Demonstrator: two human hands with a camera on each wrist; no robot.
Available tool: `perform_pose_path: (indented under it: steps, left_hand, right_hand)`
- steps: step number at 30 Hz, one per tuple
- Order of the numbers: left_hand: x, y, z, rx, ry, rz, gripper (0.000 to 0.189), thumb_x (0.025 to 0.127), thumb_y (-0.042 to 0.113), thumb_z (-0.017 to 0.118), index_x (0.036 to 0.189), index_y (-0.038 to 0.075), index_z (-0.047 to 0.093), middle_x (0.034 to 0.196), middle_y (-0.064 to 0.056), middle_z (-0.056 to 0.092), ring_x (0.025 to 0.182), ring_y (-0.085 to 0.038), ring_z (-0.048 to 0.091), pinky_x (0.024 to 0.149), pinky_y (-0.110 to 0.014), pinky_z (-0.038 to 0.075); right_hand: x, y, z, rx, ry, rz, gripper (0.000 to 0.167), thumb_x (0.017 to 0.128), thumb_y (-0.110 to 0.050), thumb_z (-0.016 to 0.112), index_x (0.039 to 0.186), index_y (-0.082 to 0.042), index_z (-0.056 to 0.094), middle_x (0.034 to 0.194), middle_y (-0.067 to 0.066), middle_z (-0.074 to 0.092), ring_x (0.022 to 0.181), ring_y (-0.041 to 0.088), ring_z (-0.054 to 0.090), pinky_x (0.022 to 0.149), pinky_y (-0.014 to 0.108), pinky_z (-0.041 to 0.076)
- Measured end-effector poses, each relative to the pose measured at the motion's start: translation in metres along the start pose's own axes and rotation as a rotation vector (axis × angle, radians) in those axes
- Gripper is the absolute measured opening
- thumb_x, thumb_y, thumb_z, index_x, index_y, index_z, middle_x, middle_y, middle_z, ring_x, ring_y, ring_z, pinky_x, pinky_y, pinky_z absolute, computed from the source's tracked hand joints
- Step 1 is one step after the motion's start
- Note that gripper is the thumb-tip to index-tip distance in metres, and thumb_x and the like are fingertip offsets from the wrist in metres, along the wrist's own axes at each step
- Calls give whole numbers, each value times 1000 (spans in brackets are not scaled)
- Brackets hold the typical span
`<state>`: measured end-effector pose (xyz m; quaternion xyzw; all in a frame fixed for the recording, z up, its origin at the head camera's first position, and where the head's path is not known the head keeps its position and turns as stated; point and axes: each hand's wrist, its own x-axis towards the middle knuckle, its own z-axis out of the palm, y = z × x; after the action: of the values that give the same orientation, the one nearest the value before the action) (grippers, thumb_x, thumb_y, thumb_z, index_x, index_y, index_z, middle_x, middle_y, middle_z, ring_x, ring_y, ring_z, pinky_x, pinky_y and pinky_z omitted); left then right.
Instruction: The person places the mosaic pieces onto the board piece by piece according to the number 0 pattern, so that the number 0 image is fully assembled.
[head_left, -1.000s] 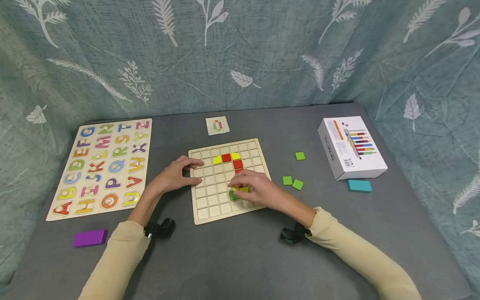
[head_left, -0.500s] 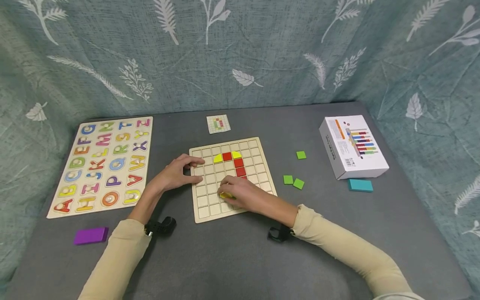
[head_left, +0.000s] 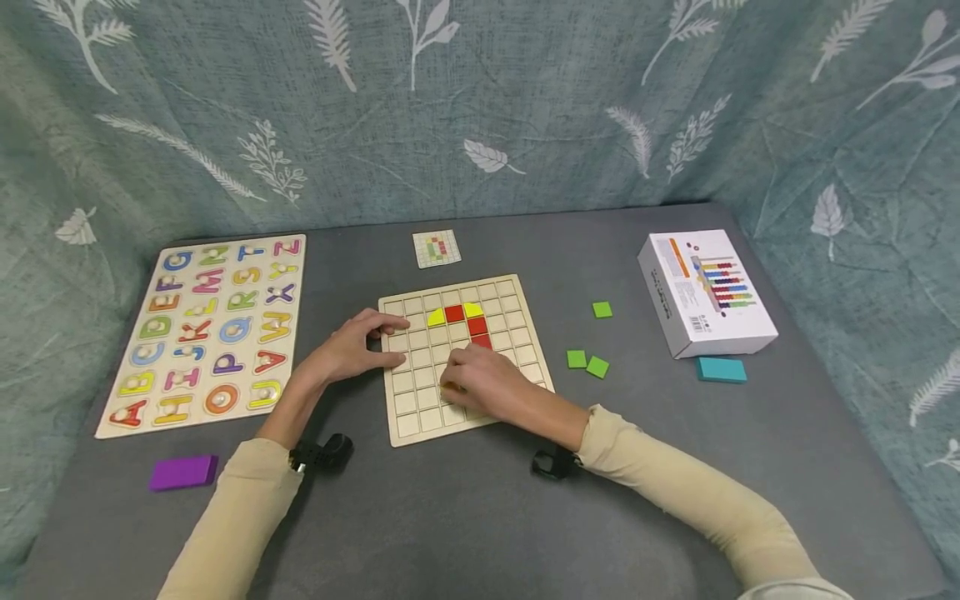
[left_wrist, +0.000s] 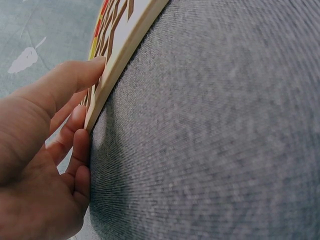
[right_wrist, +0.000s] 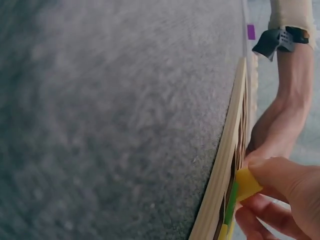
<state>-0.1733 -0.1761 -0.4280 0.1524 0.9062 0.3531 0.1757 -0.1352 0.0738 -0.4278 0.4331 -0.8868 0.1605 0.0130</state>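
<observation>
A square wooden grid board (head_left: 408, 404) lies on the dark grey tabletop. Along its left edge rests my left hand (head_left: 347, 348), thumb and index finger on the surface, other fingers beside the rim in the left wrist view. Over the lower middle of the grid, my right hand (head_left: 483, 379) pinches a yellow tile (right_wrist: 248, 184) between thumb and fingers. That tile stands tilted against the board, beside a green tile (right_wrist: 231, 202) set in it. Red tiles (head_left: 477, 326) and yellow rounded tiles (head_left: 437, 317) fill upper cells. My right hand hides part of the grid in the head view.
Loose green tiles (head_left: 576, 359) lie right of the board. Behind it is a small pattern card (head_left: 435, 250). An alphabet puzzle (head_left: 255, 342) and purple block (head_left: 183, 472) are at left; a white box (head_left: 712, 292) and teal block (head_left: 722, 370) at right.
My right hand has moved left across the board with the yellow tile, then lowered slightly at the grid, uncovering red tiles. My left hand stays at the board's edge.
</observation>
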Motion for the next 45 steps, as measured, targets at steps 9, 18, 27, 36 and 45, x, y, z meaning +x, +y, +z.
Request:
perform_pose_path:
  steps: [9, 18, 27, 36, 45]
  left_hand:
    - [-1, 0, 0, 7, -2, -2, 52, 87, 19, 73, 134, 7, 56, 116, -15, 51, 106, -30, 46, 88, -41, 37]
    - [1, 2, 0, -6, 6, 10, 51, 87, 18, 73, 134, 6, 56, 115, -15, 51, 103, -27, 44, 87, -38, 36]
    - [0, -1, -2, -8, -8, 5, 52, 87, 17, 72, 135, 5, 55, 115, -15, 50, 103, -26, 43, 86, -39, 36]
    - [0, 0, -1, -25, -11, 8, 52, 87, 18, 72, 135, 4, 55, 115, -15, 49, 102, -25, 42, 85, -39, 36]
    - [0, 0, 1, -24, -5, 27, 52, 87, 18, 72, 134, 3, 55, 114, -15, 50, 101, -25, 42, 85, -38, 36]
  right_hand:
    - [2, 2, 0, 17, -3, 16, 12, 88, -27, 72, 83, -16, 73, 82, -5, 68, 79, 14, 55, 72, 25, 44]
    - [0, 3, -3, -55, -31, -43, 11, 87, -26, 74, 80, -17, 76, 88, -3, 66, 84, 16, 53, 77, 25, 45]
    - [-34, 33, -23, 182, 35, 17, 46, 84, -26, 76, 125, -8, 64, 127, 11, 61, 120, 29, 51, 103, 42, 41]
    - [-96, 134, -59, 478, 311, 604, 57, 89, -21, 71, 139, -5, 50, 137, 19, 48, 119, 36, 48, 91, 49, 42]
    - [-113, 164, -44, 534, 277, 703, 55, 92, -24, 66, 140, -4, 49, 136, 22, 46, 116, 37, 54, 94, 50, 44]
